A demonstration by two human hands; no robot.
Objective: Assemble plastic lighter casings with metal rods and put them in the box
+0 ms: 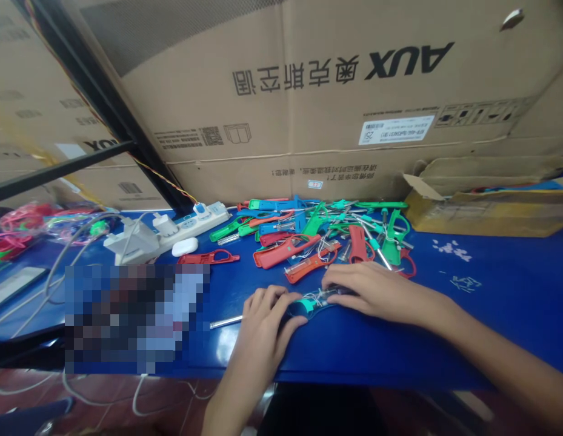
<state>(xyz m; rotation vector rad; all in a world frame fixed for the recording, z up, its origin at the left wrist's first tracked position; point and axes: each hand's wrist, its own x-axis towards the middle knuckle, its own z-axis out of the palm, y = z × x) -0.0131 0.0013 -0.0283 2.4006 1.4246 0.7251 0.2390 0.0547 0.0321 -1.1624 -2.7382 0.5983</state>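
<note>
On the blue table, close to its front edge, lies a long-neck lighter (303,306), partly assembled, with a teal part, thin white wires and a metal tube (226,321) pointing left. My left hand (269,315) is closed around its middle, thumb in front and fingers behind. At the other end, the fingers of my right hand (358,287) pinch the lighter near the wires; a dark part there is mostly hidden under them. Just behind my hands is a pile of red, green and blue lighter shells (285,251), several with metal tubes and wires.
A single red shell (208,257) lies left of the pile. Farther left are a power strip (190,227) with chargers, a white earbud case (185,246) and loose cables. Large cardboard boxes (281,121) wall the back; an open carton (485,212) stands at the right.
</note>
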